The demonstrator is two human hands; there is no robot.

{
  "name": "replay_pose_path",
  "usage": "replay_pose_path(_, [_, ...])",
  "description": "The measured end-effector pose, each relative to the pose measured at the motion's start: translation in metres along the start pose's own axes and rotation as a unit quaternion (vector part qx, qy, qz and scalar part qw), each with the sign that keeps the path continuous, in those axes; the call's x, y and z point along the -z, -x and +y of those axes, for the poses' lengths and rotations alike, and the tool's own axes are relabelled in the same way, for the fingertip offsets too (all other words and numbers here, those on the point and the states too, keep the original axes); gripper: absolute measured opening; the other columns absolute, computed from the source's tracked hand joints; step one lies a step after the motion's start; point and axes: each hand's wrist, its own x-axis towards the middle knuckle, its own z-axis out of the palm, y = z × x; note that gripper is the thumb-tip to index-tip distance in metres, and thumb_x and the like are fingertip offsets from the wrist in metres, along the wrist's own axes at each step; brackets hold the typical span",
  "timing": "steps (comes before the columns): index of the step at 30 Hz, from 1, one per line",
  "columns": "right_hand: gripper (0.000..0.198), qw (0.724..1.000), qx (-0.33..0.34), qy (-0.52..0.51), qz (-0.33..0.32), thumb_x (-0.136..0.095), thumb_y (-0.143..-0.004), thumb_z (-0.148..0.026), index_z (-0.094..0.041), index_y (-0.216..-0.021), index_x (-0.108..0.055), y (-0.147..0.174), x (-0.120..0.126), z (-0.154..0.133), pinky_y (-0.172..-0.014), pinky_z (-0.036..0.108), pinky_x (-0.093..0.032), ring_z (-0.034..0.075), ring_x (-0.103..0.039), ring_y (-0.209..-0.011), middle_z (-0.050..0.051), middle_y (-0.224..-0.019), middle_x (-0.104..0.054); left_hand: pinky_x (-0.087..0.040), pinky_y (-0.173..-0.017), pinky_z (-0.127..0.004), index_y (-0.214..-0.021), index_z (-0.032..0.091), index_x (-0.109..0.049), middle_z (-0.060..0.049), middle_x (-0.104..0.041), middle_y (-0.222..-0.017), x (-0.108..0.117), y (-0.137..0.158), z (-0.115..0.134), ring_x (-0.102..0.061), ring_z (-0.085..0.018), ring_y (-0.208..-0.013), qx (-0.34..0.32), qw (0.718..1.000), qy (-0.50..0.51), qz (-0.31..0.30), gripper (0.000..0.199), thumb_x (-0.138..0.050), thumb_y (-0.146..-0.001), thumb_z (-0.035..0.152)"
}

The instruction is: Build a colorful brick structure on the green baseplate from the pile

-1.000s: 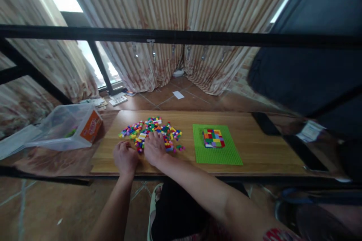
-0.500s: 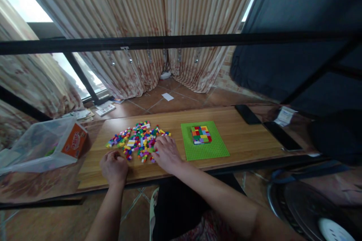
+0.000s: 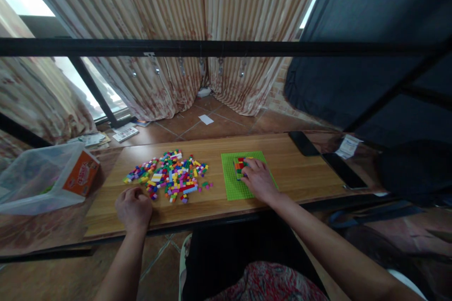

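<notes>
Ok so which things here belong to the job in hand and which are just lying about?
Job: loose bricks; green baseplate; brick build on it, partly hidden by the right hand; possibly the clear box, contents unclear.

Lying about: two phone-like slabs; white packet beside them; white paper on the floor.

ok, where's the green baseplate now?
Head view: the green baseplate sits just right of centre on the wooden board, partly beneath the right hand, right of the loose brick pile.

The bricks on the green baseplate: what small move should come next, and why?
Perhaps a gentle downward press: the right hand covers part of the brick build on the green baseplate, though whether it holds anything is hidden.
</notes>
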Motion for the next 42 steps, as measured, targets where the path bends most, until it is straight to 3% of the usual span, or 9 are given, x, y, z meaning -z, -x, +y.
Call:
replay_pose_path(10, [0.015,0.999,-0.027,-0.019,0.001,-0.059,-0.083,-0.020,-0.019,-0.095,-0.067,0.002,0.001,0.007,-0.101,0.046,-0.033,0.028,-0.042,-0.123,0.010,-0.132,-0.052,-0.046,-0.094,-0.044,-0.082,0.015,-0.065,-0.013,-0.065,-0.089,0.001,-0.001,0.002,-0.059,-0.029,-0.098,-0.006,1.000,-0.003,-0.004,0.022,-0.045,-0.074,0.016])
replay_pose_path(17, [0.050,0.972,-0.179,-0.123,0.094,-0.049,-0.087,-0.044,-0.015,-0.127,-0.052,0.001,-0.019,0.017,-0.098,0.050,-0.036,0.032,-0.042,-0.124,0.019,-0.132,-0.050,-0.046,-0.094,-0.044,-0.080,0.014,-0.065,-0.013,-0.065,-0.089,0.002,0.000,0.004,-0.058,-0.030,-0.099,0.004,1.000,-0.004,-0.008,0.022,-0.044,-0.073,0.016])
replay_pose_path(22, [0.076,0.956,-0.262,-0.117,0.059,-0.053,-0.081,-0.060,-0.012,-0.138,-0.039,-0.005,-0.038,0.012,-0.099,0.050,-0.036,0.035,-0.039,-0.129,0.022,-0.138,-0.044,-0.045,-0.094,-0.043,-0.082,0.012,-0.065,-0.014,-0.065,-0.089,0.003,0.000,0.005,-0.058,-0.030,-0.098,-0.002,1.000,-0.003,-0.011,0.022,-0.045,-0.074,0.015])
replay_pose_path(29, [0.080,0.946,-0.286,-0.140,0.061,-0.059,-0.075,-0.061,-0.013,-0.137,-0.039,-0.004,-0.050,0.015,-0.097,0.049,-0.035,0.035,-0.049,-0.120,0.021,-0.129,-0.053,-0.044,-0.090,-0.043,-0.085,0.010,-0.066,-0.015,-0.064,-0.091,0.004,0.004,0.006,-0.057,-0.029,-0.099,-0.004,1.000,0.005,-0.012,0.024,-0.044,-0.077,0.015])
replay_pose_path(42, [0.085,0.942,-0.307,-0.137,0.015,-0.063,-0.073,-0.055,-0.010,-0.140,-0.036,-0.011,-0.049,0.013,-0.100,0.049,-0.034,0.036,-0.046,-0.126,0.023,-0.133,-0.051,-0.044,-0.094,-0.042,-0.083,0.013,-0.066,-0.013,-0.065,-0.092,0.003,0.004,0.007,-0.058,-0.028,-0.099,0.014,1.000,0.009,-0.009,0.022,-0.045,-0.074,0.013])
